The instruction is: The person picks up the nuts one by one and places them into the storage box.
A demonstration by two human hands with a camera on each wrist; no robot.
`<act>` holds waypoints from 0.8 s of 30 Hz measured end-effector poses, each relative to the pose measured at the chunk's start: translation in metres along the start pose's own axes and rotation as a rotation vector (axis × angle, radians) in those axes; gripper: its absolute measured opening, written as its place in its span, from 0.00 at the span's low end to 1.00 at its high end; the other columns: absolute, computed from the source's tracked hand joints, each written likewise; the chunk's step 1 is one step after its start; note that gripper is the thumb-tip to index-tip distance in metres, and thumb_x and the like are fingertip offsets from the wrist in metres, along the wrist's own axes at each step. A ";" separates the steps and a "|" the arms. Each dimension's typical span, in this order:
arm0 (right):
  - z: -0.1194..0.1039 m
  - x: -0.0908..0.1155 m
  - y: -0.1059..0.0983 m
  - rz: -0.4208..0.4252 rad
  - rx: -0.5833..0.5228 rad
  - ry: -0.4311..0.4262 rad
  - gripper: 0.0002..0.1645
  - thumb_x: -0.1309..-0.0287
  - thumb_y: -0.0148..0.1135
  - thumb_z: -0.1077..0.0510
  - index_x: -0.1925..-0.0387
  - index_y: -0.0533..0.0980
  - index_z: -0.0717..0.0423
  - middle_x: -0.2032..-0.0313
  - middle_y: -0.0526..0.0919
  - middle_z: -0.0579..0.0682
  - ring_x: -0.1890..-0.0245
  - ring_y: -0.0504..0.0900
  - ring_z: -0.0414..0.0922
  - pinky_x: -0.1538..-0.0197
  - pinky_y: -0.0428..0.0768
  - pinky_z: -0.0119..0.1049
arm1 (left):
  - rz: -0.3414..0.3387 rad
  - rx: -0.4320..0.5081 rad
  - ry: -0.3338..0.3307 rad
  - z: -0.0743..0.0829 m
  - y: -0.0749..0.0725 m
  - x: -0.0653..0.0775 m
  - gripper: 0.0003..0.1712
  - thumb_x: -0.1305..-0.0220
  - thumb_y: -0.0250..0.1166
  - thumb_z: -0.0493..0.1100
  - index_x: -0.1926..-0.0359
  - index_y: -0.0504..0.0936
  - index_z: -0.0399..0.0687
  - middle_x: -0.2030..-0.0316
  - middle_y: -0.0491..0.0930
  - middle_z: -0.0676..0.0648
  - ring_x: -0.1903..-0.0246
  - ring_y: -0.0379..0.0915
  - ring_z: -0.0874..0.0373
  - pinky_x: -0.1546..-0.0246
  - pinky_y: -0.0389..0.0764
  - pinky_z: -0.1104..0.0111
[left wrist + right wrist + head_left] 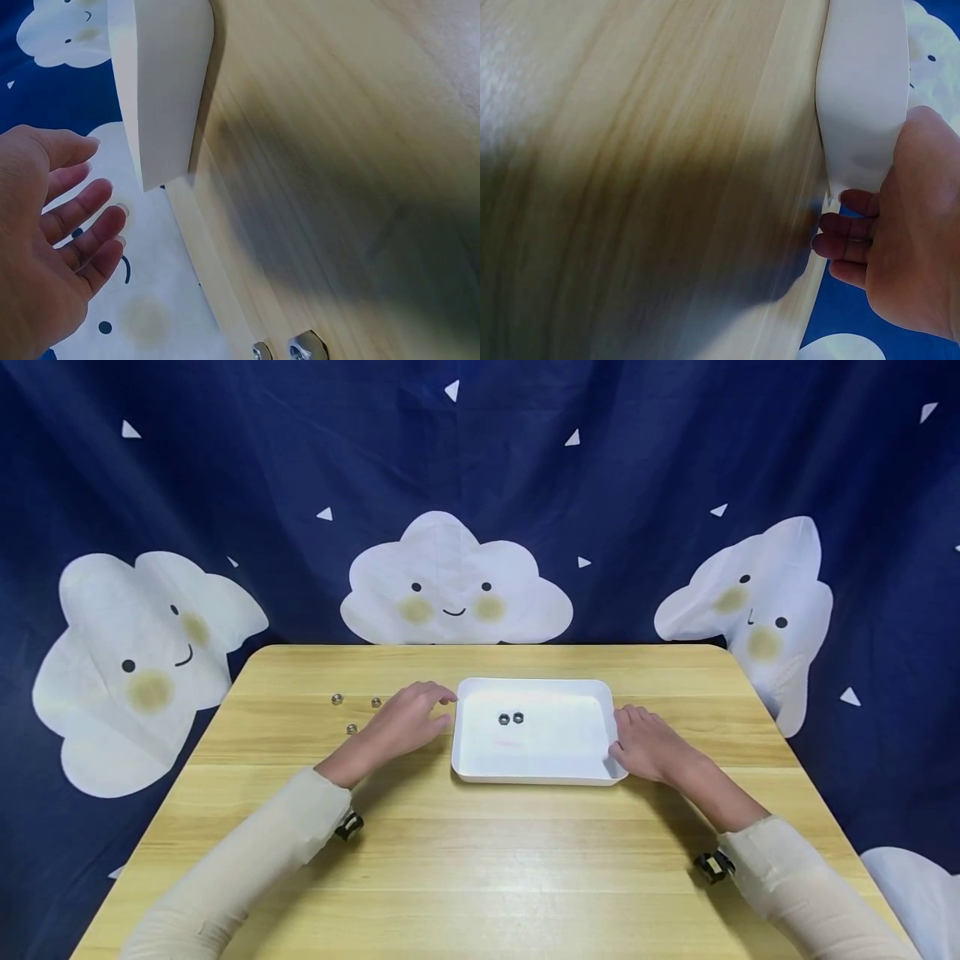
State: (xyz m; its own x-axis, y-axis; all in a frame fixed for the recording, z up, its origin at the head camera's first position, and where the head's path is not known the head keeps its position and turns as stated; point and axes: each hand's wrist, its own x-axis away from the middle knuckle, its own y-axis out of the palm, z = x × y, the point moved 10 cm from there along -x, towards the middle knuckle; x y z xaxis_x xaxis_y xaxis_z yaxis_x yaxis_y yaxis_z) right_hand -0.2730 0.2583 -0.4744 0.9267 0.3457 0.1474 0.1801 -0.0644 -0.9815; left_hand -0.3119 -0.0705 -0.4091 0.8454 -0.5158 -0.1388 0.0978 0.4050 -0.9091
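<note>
A shallow white rectangular tray (540, 768) sits on the wooden table, with two dark hex nuts (511, 718) side by side inside it. My right hand (651, 747) grips the tray's right end, thumb over the rim and fingers along the outer wall. At the opposite end, my left hand (408, 718) is held beside the tray's left wall with its fingers loosely bent and nothing in them. The left wrist view shows a gap between these fingertips (112, 225) and the tray wall (169, 97).
Three silver hex nuts lie on the table left of my left hand: one nut (337, 699) farthest left, one nut (376, 702) nearer the hand, one nut (352, 728) closer to me. Behind the table (480, 860) hangs a dark blue curtain (480, 452) with clouds.
</note>
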 end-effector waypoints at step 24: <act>0.002 0.000 0.003 -0.007 -0.006 0.007 0.34 0.31 0.43 0.54 0.34 0.61 0.77 0.38 0.70 0.71 0.37 0.70 0.65 0.31 0.67 0.65 | 0.033 0.002 -0.048 -0.027 -0.014 0.017 0.20 0.31 0.69 0.44 0.40 0.83 0.46 0.42 0.84 0.45 0.46 0.81 0.48 0.44 0.82 0.55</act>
State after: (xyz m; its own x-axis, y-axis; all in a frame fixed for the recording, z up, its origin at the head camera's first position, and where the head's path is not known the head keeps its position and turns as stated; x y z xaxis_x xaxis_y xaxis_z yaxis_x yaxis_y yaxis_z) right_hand -0.2729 0.2601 -0.4776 0.9278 0.3392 0.1556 0.1890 -0.0677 -0.9796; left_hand -0.3130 -0.1056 -0.4089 0.8723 -0.4655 -0.1494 0.0708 0.4227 -0.9035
